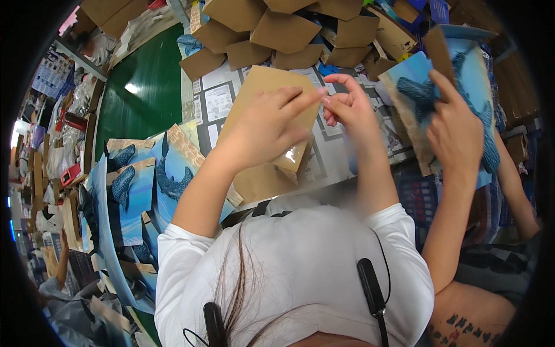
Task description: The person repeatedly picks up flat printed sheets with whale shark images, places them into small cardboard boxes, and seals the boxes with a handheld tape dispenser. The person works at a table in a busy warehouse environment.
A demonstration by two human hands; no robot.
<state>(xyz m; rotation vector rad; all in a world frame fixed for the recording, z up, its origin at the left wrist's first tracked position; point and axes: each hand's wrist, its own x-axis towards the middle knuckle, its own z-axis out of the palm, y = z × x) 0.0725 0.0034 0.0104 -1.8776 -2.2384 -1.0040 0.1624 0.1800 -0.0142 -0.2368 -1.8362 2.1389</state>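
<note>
A cardboard piece (271, 80), folded like a small box, lies on the table before me, with shiny clear tape (291, 152) on its near side. My left hand (277, 115) is spread palm down over it, slightly blurred. Just to the right, my right hand (349, 102) has its fingers curled and the thumb near the left fingertips. Whether something thin, such as tape, is between those fingers cannot be seen. Another flat cardboard piece (260, 184) lies beneath, at the table's near edge.
Folded cardboard pieces (284, 32) are heaped at the back. Blue sea-printed panels (134, 191) with whale shark figures stand at left, by a green surface (138, 86). At right, a co-worker's hand (455, 121) touches similar panels (477, 82). Printed sheets (219, 102) cover the table.
</note>
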